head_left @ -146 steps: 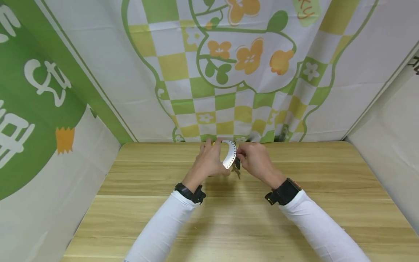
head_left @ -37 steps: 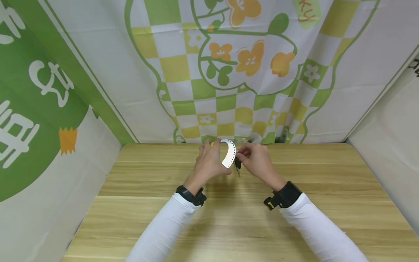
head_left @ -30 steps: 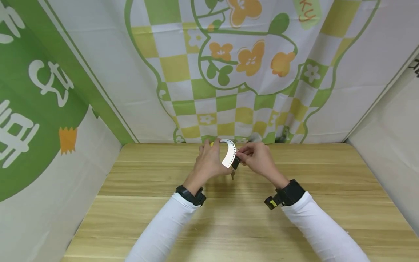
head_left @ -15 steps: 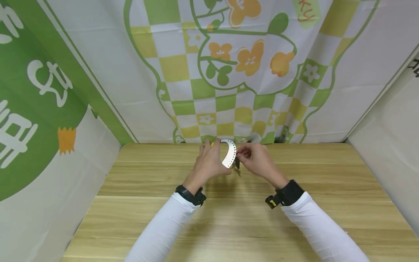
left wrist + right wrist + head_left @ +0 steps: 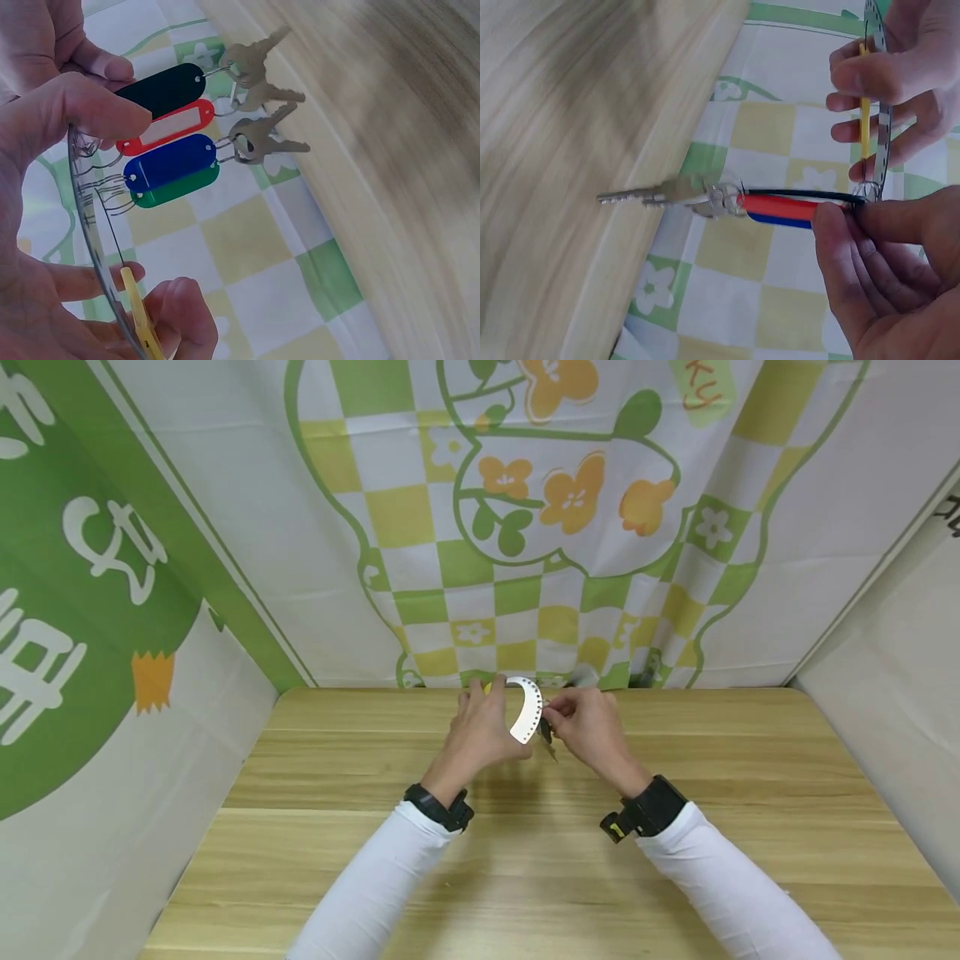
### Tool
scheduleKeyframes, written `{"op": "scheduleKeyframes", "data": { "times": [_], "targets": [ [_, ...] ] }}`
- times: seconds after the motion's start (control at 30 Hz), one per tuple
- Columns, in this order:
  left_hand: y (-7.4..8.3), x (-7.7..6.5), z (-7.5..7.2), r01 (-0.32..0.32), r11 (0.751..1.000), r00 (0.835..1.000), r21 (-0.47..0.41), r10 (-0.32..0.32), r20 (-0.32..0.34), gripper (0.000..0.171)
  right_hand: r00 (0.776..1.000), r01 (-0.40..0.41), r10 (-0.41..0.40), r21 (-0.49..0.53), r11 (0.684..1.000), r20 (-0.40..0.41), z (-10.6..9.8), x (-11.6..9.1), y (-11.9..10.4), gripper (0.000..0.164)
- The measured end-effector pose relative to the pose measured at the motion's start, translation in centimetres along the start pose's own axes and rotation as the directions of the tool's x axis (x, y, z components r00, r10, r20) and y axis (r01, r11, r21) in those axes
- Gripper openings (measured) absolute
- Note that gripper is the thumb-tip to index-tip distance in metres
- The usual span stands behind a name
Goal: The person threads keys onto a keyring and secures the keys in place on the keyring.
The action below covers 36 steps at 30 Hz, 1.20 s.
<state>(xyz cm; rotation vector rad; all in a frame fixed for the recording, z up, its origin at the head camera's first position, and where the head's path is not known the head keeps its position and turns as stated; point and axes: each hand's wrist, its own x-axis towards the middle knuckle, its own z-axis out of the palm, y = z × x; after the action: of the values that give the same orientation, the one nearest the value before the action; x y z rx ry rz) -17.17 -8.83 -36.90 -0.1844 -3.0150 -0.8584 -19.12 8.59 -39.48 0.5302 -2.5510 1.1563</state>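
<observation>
My left hand (image 5: 480, 727) grips a curved white plate (image 5: 527, 714) with holes along its outer edge, raised above the back of the table. A slim yellow bar (image 5: 139, 311) spans its inner side. From rings through the holes hang key tags: a black tag (image 5: 166, 88), a red tag (image 5: 174, 127), a blue tag (image 5: 172, 161) and a green tag (image 5: 180, 187). Metal keys (image 5: 262, 139) dangle from their far ends. My right hand (image 5: 588, 718) pinches the ring end of a key tag beside the plate's edge; its fingertips (image 5: 826, 217) partly hide the rings.
The wooden table (image 5: 525, 877) lies beneath both hands. A printed checkered curtain (image 5: 517, 610) hangs right behind its back edge. Side panels close it in, a green and white sheet (image 5: 112, 652) at left and a pale sheet (image 5: 900, 635) at right.
Both hands stay at nearly the same spot. My right fingers and wrist shift slightly at the plate's edge. The dangling black tag and keys swing left, then back right.
</observation>
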Motion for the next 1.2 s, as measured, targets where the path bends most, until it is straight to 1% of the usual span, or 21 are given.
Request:
{"op": "scheduleKeyframes", "data": {
  "times": [0.1,0.2,0.27,0.3,0.33,0.37,0.43,0.5,0.53,0.6,0.67,0.73,0.83,0.93,1.0,1.03,1.1,1.2],
  "targets": [
    [0.06,-0.08,0.03,0.0,1.0,1.0,0.007,0.0,0.005,0.117,0.998,0.063,-0.062,-0.049,0.997,0.017,-0.04,0.01,0.03,0.006],
    [0.06,-0.08,0.07,-0.006,1.0,1.0,0.011,0.006,0.009,0.117,0.987,0.159,-0.156,-0.106,0.981,0.04,-0.16,0.07,0.14,0.007],
    [0.03,-0.07,0.08,-0.01,1.0,1.0,0.011,0.01,0.007,0.116,0.98,0.195,-0.19,-0.125,0.973,0.053,-0.24,0.14,0.19,0.007],
    [0.02,-0.07,0.07,-0.011,1.0,1.0,0.011,0.011,0.005,0.115,0.981,0.192,-0.186,-0.124,0.974,0.06,-0.26,0.18,0.19,0.007],
    [0.01,-0.06,0.06,-0.01,1.0,1.0,0.011,0.01,0.003,0.114,0.984,0.172,-0.165,-0.109,0.979,0.065,-0.27,0.2,0.19,0.005],
    [0.0,-0.07,0.04,-0.009,1.0,1.0,0.012,0.009,0.002,0.114,0.989,0.139,-0.133,-0.093,0.986,0.068,-0.27,0.22,0.13,0.005],
    [0.01,-0.08,0.01,-0.002,1.0,1.0,0.007,0.002,0.0,0.114,0.997,0.044,-0.041,-0.039,0.998,0.069,-0.23,0.2,0.0,0.004],
    [0.02,-0.09,-0.01,0.003,1.0,1.0,0.005,-0.003,-0.001,0.115,0.997,-0.05,0.049,0.014,0.999,0.063,-0.19,0.17,-0.19,0.006],
    [0.04,-0.1,-0.03,0.005,1.0,1.0,0.003,-0.005,-0.001,0.115,0.995,-0.082,0.08,0.037,0.996,0.059,-0.18,0.13,-0.28,0.006],
    [0.08,-0.11,-0.03,0.009,1.0,1.0,0.004,-0.009,-0.001,0.117,0.992,-0.116,0.112,0.061,0.991,0.054,-0.16,0.09,-0.42,0.007],
    [0.08,-0.09,0.01,0.004,1.0,1.0,0.007,-0.004,0.0,0.117,0.994,-0.104,0.102,0.048,0.993,0.05,-0.18,0.09,-0.45,0.007],
    [0.11,-0.08,0.03,-0.001,1.0,1.0,0.013,0.001,0.005,0.118,0.996,-0.069,0.068,0.022,0.997,0.052,-0.21,0.1,-0.39,0.007],
    [0.08,-0.04,0.02,-0.009,1.0,1.0,0.018,0.009,0.015,0.117,0.998,0.02,-0.017,-0.041,0.999,0.062,-0.31,0.22,-0.23,0.007],
    [0.02,-0.01,-0.05,-0.009,1.0,1.0,0.019,0.009,0.024,0.116,0.99,0.116,-0.109,-0.085,0.99,0.084,-0.44,0.37,-0.04,0.005],
    [-0.03,0.02,-0.08,-0.01,1.0,1.0,0.022,0.009,0.025,0.115,0.986,0.148,-0.139,-0.099,0.984,0.094,-0.47,0.43,0.07,0.006],
    [-0.05,0.04,-0.09,-0.009,1.0,1.0,0.023,0.008,0.025,0.114,0.987,0.141,-0.132,-0.094,0.986,0.096,-0.45,0.43,0.12,0.004],
    [-0.06,0.05,-0.1,-0.008,1.0,1.0,0.026,0.007,0.025,0.115,0.992,0.098,-0.091,-0.075,0.992,0.09,-0.37,0.4,0.12,0.004],
    [-0.02,0.05,-0.09,0.0,1.0,1.0,0.03,0.0,0.025,0.117,0.998,-0.012,0.014,-0.031,0.999,0.069,-0.1,0.26,0.01,0.006]
  ]
}}
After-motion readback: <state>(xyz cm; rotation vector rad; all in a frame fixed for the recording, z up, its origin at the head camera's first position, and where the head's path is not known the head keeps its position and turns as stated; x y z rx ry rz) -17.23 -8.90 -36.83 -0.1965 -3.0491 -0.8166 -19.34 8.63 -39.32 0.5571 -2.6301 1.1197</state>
